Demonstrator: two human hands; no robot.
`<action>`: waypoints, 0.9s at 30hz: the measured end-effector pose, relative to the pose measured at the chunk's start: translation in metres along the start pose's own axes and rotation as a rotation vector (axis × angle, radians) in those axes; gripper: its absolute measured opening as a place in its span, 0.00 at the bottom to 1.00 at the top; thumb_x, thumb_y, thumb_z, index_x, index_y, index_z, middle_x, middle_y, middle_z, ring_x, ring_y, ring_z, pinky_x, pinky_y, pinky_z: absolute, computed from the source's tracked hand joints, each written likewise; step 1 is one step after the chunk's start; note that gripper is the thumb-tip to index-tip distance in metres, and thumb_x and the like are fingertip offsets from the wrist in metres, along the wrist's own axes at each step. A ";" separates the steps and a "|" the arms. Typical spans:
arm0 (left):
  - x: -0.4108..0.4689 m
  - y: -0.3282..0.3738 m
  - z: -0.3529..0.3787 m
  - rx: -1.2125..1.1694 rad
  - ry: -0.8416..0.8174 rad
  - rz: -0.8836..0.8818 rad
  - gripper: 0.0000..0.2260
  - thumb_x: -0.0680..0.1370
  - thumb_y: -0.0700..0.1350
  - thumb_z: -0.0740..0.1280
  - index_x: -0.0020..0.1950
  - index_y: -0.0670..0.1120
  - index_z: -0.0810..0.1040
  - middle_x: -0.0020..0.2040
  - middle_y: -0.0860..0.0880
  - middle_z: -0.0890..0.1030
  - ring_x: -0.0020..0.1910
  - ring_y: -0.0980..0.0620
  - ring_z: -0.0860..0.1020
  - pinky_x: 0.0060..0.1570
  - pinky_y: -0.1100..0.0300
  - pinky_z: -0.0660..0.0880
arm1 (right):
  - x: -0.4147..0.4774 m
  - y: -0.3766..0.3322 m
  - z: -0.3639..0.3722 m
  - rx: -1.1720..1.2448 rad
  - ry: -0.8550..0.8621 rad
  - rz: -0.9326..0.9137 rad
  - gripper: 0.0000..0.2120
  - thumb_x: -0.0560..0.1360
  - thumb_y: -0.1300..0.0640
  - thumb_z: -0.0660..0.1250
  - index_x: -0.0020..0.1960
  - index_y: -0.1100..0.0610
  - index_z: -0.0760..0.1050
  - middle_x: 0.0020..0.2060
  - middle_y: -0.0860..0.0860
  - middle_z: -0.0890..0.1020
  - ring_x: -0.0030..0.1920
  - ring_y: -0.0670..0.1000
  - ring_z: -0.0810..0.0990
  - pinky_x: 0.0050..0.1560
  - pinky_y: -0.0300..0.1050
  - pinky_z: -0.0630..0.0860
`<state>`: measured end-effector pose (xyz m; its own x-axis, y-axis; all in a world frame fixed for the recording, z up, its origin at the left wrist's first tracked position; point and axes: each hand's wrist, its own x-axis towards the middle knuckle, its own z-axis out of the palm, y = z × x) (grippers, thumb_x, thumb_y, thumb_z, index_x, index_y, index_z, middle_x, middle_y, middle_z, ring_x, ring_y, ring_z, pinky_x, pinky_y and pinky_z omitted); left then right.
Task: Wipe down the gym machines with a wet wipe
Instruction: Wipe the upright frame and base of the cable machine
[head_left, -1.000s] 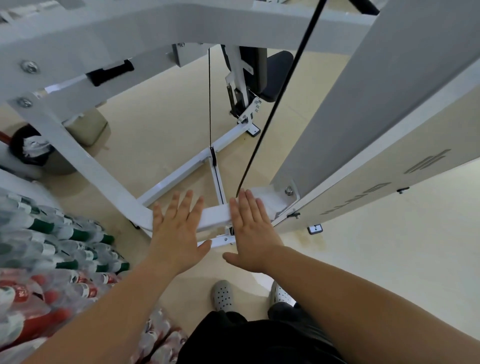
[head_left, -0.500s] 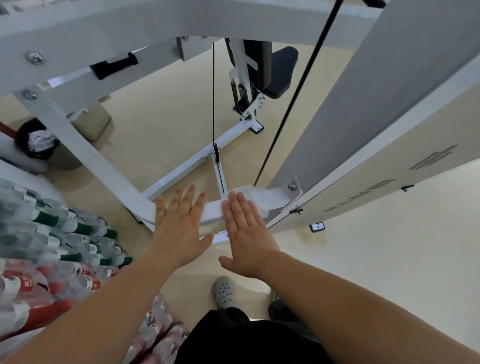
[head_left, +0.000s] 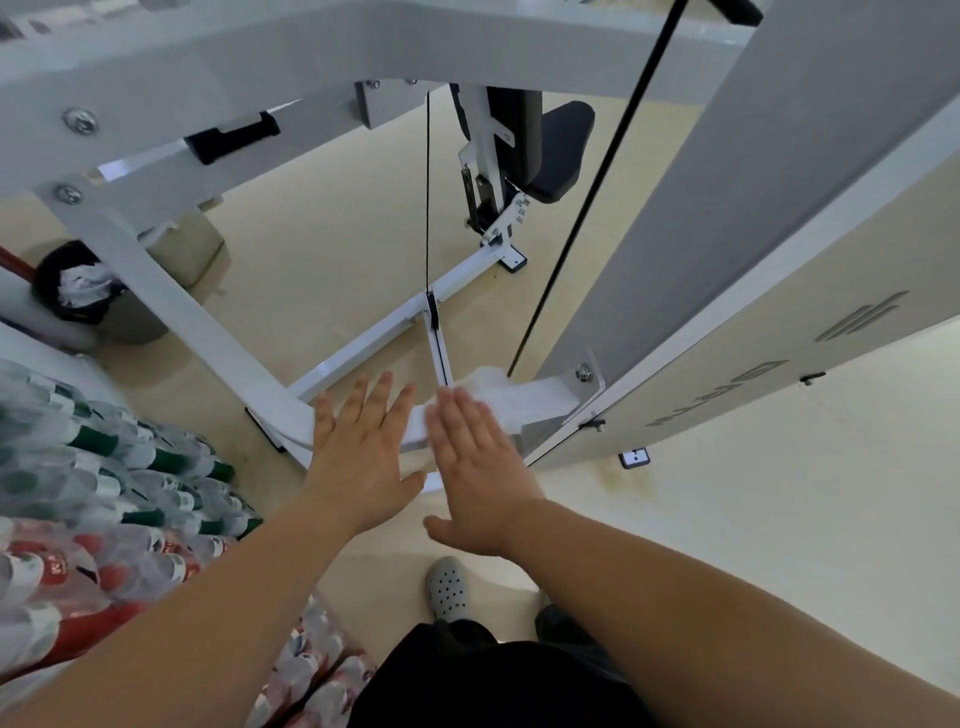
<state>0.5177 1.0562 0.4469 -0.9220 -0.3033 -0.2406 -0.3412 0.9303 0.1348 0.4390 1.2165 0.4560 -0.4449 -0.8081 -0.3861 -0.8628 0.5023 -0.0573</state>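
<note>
The wet wipe (head_left: 501, 391) lies mostly under the flat right hand (head_left: 480, 467), and only its far end shows on the white crossbar (head_left: 545, 397). The left hand (head_left: 358, 457), fingers straight, hides the crossbar's middle. Packed bottles (head_left: 104, 467) on the floor are blurred, their labels unreadable, and run off the left edge. Raised lettering on the weight-stack cover (head_left: 779, 312) is too skewed to read. The black cable (head_left: 590, 197) leaves by the top edge. The shoe (head_left: 448, 587) has its heel hidden by black clothing (head_left: 467, 675).
</note>
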 end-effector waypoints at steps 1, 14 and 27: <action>0.000 -0.001 0.000 -0.004 0.007 0.002 0.44 0.77 0.66 0.62 0.83 0.52 0.41 0.84 0.47 0.42 0.82 0.44 0.39 0.76 0.36 0.36 | 0.003 -0.002 -0.001 -0.004 0.017 -0.034 0.55 0.77 0.33 0.59 0.79 0.62 0.26 0.78 0.61 0.26 0.77 0.60 0.23 0.79 0.58 0.30; 0.000 -0.001 0.005 0.007 0.032 0.005 0.45 0.77 0.66 0.63 0.84 0.51 0.41 0.84 0.46 0.44 0.83 0.43 0.42 0.75 0.36 0.35 | -0.018 0.048 0.009 0.031 0.031 0.207 0.58 0.76 0.32 0.59 0.76 0.62 0.21 0.75 0.62 0.23 0.76 0.63 0.21 0.79 0.62 0.31; -0.002 0.000 0.000 -0.007 -0.007 -0.007 0.46 0.77 0.67 0.61 0.83 0.51 0.39 0.84 0.47 0.41 0.82 0.44 0.40 0.77 0.37 0.34 | -0.041 0.088 0.014 -0.049 0.072 0.150 0.55 0.78 0.40 0.63 0.78 0.58 0.22 0.76 0.57 0.22 0.77 0.56 0.22 0.78 0.51 0.27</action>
<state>0.5198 1.0570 0.4472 -0.9181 -0.3085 -0.2488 -0.3492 0.9266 0.1395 0.3847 1.2979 0.4537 -0.5842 -0.7458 -0.3202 -0.7951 0.6050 0.0415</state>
